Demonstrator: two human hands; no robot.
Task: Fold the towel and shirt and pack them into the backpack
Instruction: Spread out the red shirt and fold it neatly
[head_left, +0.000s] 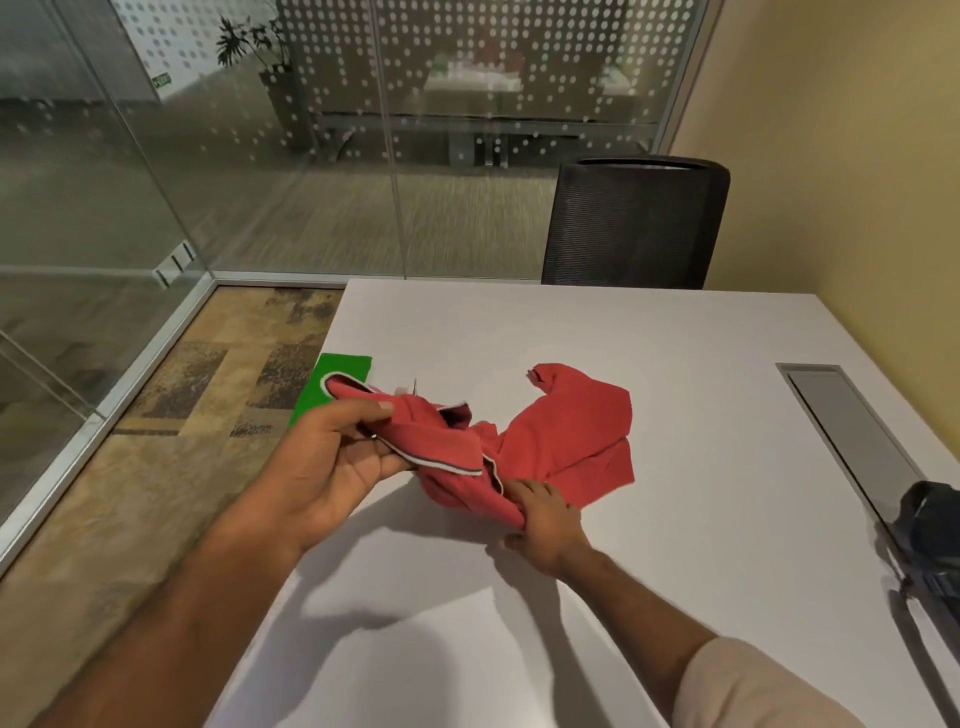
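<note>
So I've got the red shirt (550, 436) bunched up on the white table (675, 353); my left hand (332, 467) has the collar end lifted off the surface, thumb on top and fingers curled underneath, so it's clamped on the cloth; my right hand (545, 519) pinches a lower fold of the same shirt down near the tabletop, fingers curled round the fabric; the rest of the shirt lies crumpled to the right of both hands. The green towel (332, 384) lies flat at the table's left edge, partly hidden behind the collar; the dark backpack (930, 540) sits at the right edge, mostly cut off; a black chair (634, 223) stands at the far side.
</note>
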